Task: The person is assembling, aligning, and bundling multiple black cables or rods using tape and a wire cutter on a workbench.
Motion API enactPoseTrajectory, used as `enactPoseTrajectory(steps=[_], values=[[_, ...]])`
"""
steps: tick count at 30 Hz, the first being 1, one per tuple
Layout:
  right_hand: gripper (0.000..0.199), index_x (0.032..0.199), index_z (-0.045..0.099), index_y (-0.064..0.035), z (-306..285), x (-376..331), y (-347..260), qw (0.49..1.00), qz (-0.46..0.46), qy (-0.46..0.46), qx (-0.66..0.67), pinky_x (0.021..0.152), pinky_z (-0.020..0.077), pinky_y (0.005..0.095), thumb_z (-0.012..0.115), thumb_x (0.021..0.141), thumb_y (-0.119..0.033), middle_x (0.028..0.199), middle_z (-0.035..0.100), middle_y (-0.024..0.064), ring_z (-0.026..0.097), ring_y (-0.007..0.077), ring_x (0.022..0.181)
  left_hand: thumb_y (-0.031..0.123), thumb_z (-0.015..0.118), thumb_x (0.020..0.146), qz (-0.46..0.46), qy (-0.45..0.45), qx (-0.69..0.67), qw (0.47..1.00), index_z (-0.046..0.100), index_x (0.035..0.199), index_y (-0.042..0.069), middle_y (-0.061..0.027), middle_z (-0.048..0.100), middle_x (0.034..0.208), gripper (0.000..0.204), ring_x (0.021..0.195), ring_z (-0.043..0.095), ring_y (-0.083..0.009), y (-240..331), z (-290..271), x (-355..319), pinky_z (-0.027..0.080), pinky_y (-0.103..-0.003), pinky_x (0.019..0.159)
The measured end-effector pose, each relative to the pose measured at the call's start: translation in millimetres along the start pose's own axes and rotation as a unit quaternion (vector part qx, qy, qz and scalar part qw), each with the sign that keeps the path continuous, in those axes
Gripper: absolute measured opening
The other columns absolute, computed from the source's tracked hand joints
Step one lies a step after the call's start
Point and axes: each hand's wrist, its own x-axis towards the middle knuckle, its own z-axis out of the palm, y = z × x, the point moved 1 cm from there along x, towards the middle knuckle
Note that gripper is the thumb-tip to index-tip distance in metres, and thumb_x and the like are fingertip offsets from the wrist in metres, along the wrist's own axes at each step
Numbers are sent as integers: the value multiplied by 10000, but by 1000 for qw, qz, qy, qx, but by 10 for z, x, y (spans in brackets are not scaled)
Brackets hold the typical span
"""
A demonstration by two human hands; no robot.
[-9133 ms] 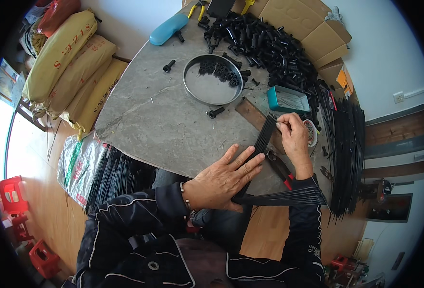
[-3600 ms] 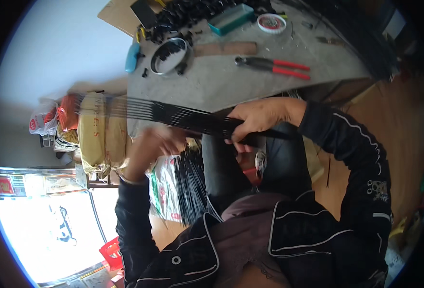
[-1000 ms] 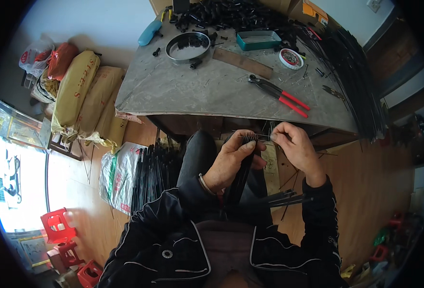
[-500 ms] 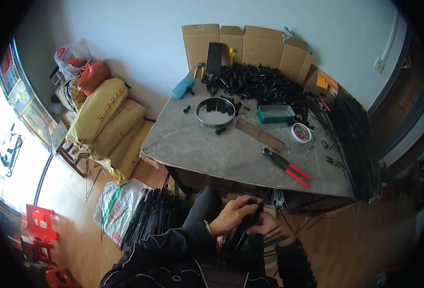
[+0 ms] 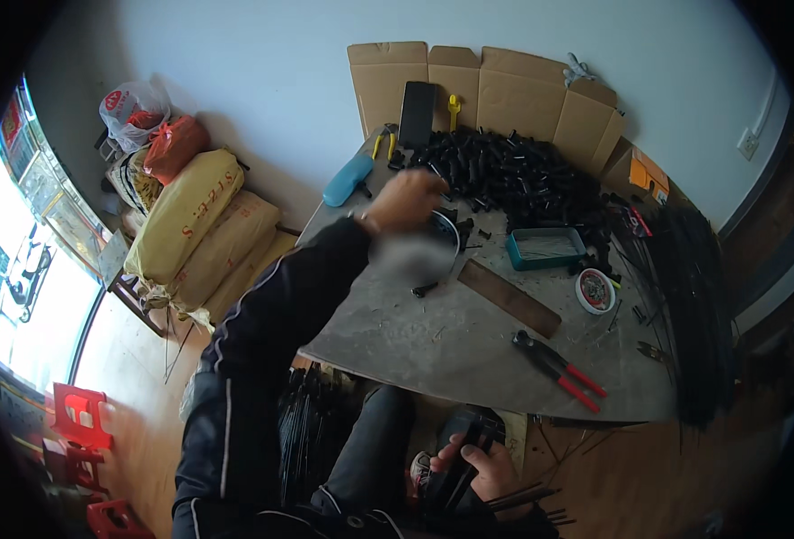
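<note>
My left hand [image 5: 404,201] is stretched out over the grey table [image 5: 433,346], blurred, above the round metal bowl [image 5: 445,235] and next to the pile of short black tubes [image 5: 518,175]. Whether it holds anything cannot be made out. My right hand [image 5: 485,465] stays low in my lap below the table edge, closed around a bundle of long thin black strips [image 5: 455,476] that sticks out to the right.
On the table lie a teal tray [image 5: 545,247], a flat brown bar [image 5: 509,298], red-handled pliers [image 5: 560,370], a tape roll [image 5: 595,290] and a blue tool [image 5: 348,180]. Long black rods [image 5: 695,314] line the right edge. Yellow sacks [image 5: 186,216] and red stools [image 5: 78,418] stand at left.
Half a second ago both hands were together on the bundle in my lap. Now my left arm has reached forward to the bowl, and the right hand alone keeps the bundle.
</note>
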Motion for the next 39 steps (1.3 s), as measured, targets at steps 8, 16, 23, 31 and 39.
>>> enactPoseTrajectory(steps=[8,16,23,31,39], values=[[191,1108,554,27,-287,205,-65,997,-57,-45,41,904,518,492,522,942,-64,964,656,185,659,366,962,84,601,781,10,-69,309,949,694,923,64,-122,637,1029,170,1051,594,-309,-931,776,891,514,-385,849],[187,1104,567,26,-394,210,-121,1000,-19,6,-8,903,517,472,511,951,-68,936,661,175,668,346,942,281,624,851,3,59,146,987,626,944,73,-168,617,990,228,915,613,-376,-527,808,990,497,-450,763],[178,1102,558,13,-489,83,-130,1000,-12,13,-19,890,522,469,493,956,-64,916,655,167,666,326,931,498,718,743,-158,-190,220,944,699,1092,153,-151,688,1020,491,984,649,-342,34,984,934,522,-411,826],[168,1102,553,-6,-522,-34,-108,1000,-15,-5,-26,884,524,420,453,976,-56,934,658,149,656,273,937,204,667,796,-112,-174,178,962,671,1161,134,-163,660,1118,372,1033,639,-331,198,1226,923,525,-403,882],[172,1117,563,-26,-557,-127,62,998,-23,-34,52,857,537,367,459,991,-80,940,667,151,659,245,952,112,661,773,-96,-126,139,978,652,1173,89,-184,644,1124,400,1056,616,-348,144,1242,913,518,-411,892]])
